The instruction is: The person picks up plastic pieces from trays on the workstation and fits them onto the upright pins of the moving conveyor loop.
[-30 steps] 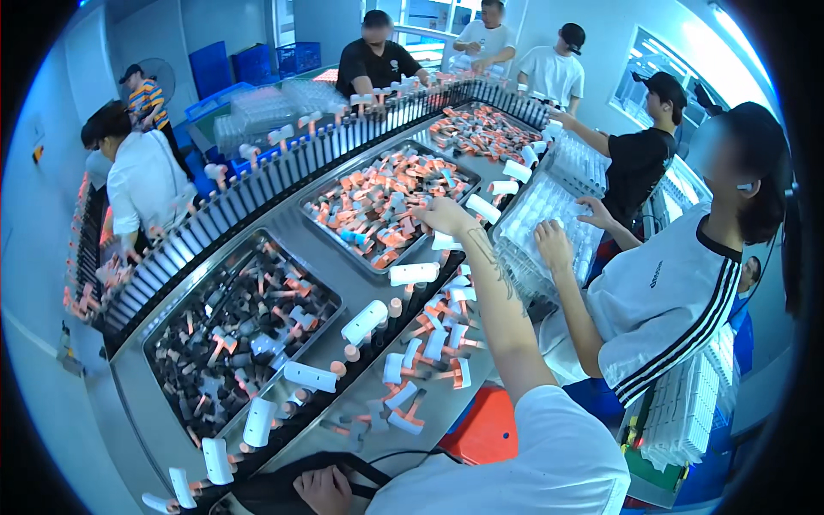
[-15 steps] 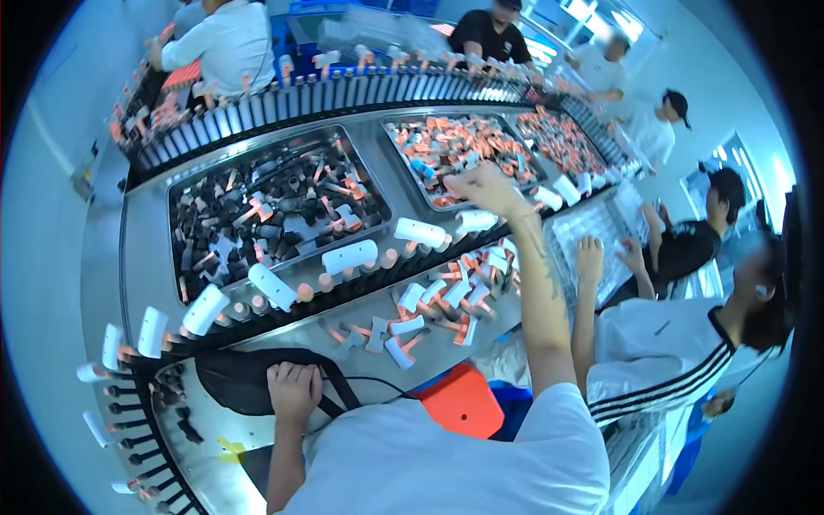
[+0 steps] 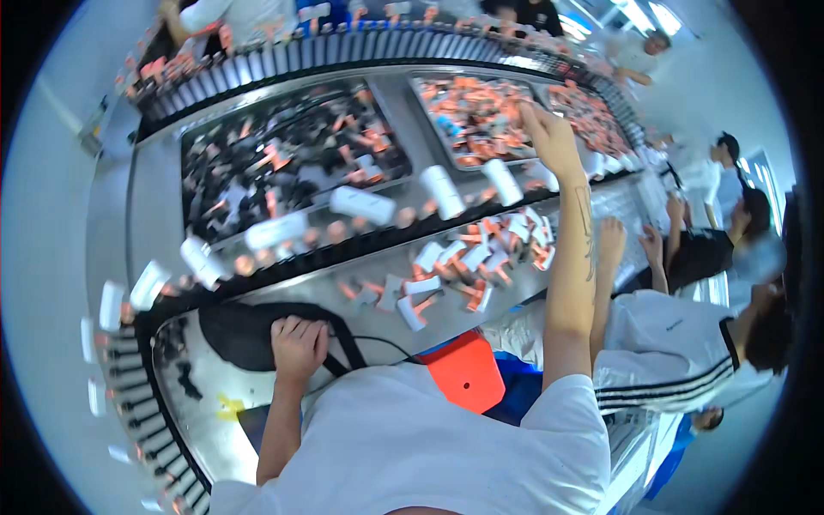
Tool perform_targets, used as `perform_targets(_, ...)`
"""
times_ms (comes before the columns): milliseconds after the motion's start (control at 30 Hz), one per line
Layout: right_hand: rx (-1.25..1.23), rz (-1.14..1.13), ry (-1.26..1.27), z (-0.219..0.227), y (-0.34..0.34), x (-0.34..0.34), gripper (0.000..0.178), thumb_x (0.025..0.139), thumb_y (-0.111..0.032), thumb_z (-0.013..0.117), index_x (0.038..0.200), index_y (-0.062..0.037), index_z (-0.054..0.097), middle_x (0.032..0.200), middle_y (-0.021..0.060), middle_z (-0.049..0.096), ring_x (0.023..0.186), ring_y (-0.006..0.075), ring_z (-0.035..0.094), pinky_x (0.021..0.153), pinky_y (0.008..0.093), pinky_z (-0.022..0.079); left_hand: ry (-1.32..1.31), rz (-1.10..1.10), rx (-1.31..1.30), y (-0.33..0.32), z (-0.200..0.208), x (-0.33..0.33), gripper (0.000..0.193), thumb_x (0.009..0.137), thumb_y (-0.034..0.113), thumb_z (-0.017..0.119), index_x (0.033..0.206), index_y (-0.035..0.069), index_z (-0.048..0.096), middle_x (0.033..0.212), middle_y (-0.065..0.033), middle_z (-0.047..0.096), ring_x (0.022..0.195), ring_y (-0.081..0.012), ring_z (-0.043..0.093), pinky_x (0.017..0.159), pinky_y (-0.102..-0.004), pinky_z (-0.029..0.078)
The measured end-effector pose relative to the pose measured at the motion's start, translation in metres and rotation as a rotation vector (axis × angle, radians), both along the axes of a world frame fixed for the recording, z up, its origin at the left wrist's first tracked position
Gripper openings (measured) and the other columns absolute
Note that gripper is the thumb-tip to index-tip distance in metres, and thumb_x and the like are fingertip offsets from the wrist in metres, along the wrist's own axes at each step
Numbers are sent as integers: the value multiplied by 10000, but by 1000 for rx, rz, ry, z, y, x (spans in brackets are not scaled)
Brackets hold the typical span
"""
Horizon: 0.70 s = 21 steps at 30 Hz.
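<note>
Fingers [image 3: 533, 118], right hand [image 3: 554, 142]: bent over far tray [image 3: 472, 165] of orange pieces [image 3: 485, 103], many left; left hand [image 3: 299, 345]: curled on black bag [image 3: 245, 335]; both grips unclear. White-and-orange pieces [image 3: 475, 257]: heaped, near worktop [image 3: 365, 319].

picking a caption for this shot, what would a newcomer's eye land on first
Likely the heap of orange parts above and right of centre, with the right hand over it. Then perhaps the red-orange seat below centre, and the row of white pieces curving along the near side of the dark parts.
</note>
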State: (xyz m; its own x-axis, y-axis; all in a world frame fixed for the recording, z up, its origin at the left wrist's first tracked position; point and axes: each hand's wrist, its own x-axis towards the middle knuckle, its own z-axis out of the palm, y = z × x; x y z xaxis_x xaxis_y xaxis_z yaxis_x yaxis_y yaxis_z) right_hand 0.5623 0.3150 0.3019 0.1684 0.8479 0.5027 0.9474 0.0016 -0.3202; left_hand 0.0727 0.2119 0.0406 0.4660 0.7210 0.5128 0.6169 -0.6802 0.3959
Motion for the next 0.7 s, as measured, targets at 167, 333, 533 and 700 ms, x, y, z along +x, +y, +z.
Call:
perform_targets(167,51,-25,26,79,-22,0,597,1023,-490,518,815,27,734,618,103,617,614,174,571,632,338,449,10,1,13,-13,2,1,34,833,134,701,843,101,704,783,-11,685,788,-210,604,786,-398,413)
perform_targets(333,-10,-20,-101,35,-12,-31,574,1035,-466,489,806,-14,757,653,141,647,618,243,608,634,381,456,30,15,27,-12,0,-9,55,829,150,706,844,98,696,771,-10,675,789,-216,605,785,-401,417)
perform_targets(533,-198,4,-174,-53,-6,-83,549,1023,-425,486,658,-88,720,662,144,661,733,358,666,722,457,498,-3,26,67,-11,1,-3,64,824,159,719,801,118,675,737,11,638,765,-195,577,747,-387,400)
perform_targets(700,-99,127,-97,26,-3,-105,486,1021,-356,552,714,-11,703,680,121,677,733,269,666,695,388,492,24,50,11,-20,0,-18,63,820,159,724,790,124,681,747,16,651,764,-183,578,768,-383,404)
